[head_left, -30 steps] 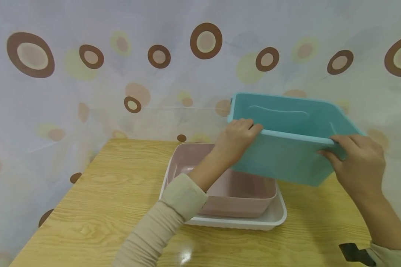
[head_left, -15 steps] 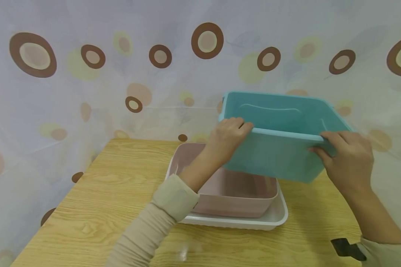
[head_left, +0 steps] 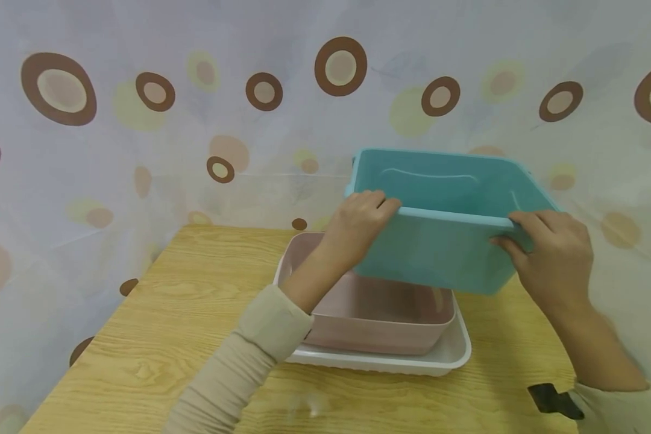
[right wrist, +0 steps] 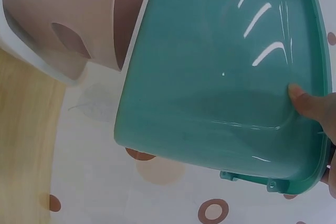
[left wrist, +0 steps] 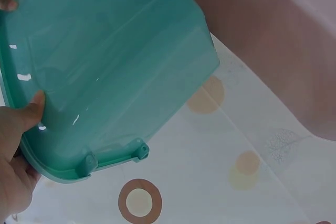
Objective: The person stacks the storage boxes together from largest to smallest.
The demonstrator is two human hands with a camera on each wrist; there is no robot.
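A teal plastic storage bin hangs tilted in the air, its near rim held by both hands. My left hand grips that rim near its left end, thumb on the outer wall in the left wrist view. My right hand pinches the same rim near the right corner, thumb pressed to the outside. Below, a pink bin sits inside a white tray. The teal bin overlaps the pink bin's far right part in the head view, hiding it.
The pink bin and white tray stand on a wood-grain table. Behind rises a pale curtain with brown ring patterns. A black strap piece sits at the right sleeve.
Both hands have carried the teal bin leftward, farther over the pink bin. The pink bin and white tray stay in place on the table.
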